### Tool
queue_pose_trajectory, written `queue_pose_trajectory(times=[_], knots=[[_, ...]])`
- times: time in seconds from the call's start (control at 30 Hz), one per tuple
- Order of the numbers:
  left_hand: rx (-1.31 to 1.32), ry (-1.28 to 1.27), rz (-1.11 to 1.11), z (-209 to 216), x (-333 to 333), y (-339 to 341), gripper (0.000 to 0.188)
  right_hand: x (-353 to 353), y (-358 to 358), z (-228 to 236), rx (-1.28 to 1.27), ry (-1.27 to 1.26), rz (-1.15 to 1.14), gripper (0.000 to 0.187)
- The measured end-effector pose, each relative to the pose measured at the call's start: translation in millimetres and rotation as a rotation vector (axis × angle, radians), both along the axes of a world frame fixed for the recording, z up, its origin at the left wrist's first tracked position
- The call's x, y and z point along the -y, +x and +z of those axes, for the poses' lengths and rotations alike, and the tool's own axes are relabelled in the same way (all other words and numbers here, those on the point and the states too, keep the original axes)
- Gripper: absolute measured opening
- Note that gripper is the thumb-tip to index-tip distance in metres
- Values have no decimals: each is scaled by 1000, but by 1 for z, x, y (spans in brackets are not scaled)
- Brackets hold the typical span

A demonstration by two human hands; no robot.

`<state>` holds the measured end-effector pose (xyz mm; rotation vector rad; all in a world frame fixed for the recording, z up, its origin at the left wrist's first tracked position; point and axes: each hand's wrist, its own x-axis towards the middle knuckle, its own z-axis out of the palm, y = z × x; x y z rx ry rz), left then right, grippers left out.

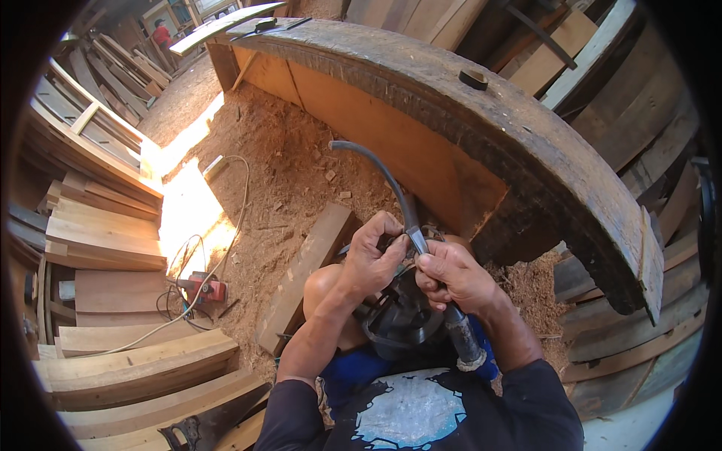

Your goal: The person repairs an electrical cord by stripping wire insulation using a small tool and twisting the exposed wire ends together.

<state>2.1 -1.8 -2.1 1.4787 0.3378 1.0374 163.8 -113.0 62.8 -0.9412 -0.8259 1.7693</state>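
The dark grey, slender curved piece point(411, 217) runs between the 2 hands, its long axis bending far-left. The right hand point(457, 276), nearer, wraps its fingers around it; the left hand's point(374, 259) fingers curl beside it, grip unclear.

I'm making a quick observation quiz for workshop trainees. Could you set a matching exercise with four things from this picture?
Things:
1. curved tool
2. dark ring
3. power tool
4. shorts

Place or colour:
A. red
B. on the big curved wooden top
C. blue
D. gripped in the person's right hand

Right pairs: 1-D, 2-B, 3-A, 4-C
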Motion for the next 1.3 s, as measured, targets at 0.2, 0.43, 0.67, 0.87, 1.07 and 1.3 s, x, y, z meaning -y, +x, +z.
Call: queue_pose_trajectory(times=[0.2, 0.43, 0.67, 0.87, 1.07, 1.3], knots=[[-2, 46, 29, 1, 0, 4, 16, 2, 3, 3, 65, 17, 8, 20], [-181, 378, 242, 17, 4, 4, 19, 3, 8, 2, 56, -4, 18, 20], [-177, 412, 254, 12, 3, 3, 20, -1, 10, -4, -19, -4, 33, 22], [-193, 431, 263, 14, 3, 1, 19, -3, 12, -5, -54, -9, 50, 23], [-108, 51, 110, 8, 5, 6, 16, 4, 23, 7, 56, -29, 48, 20], [-140, -42, 19, 2, -5, 5, 14, -19, 22, 51, 841, 253, -293, 29]])
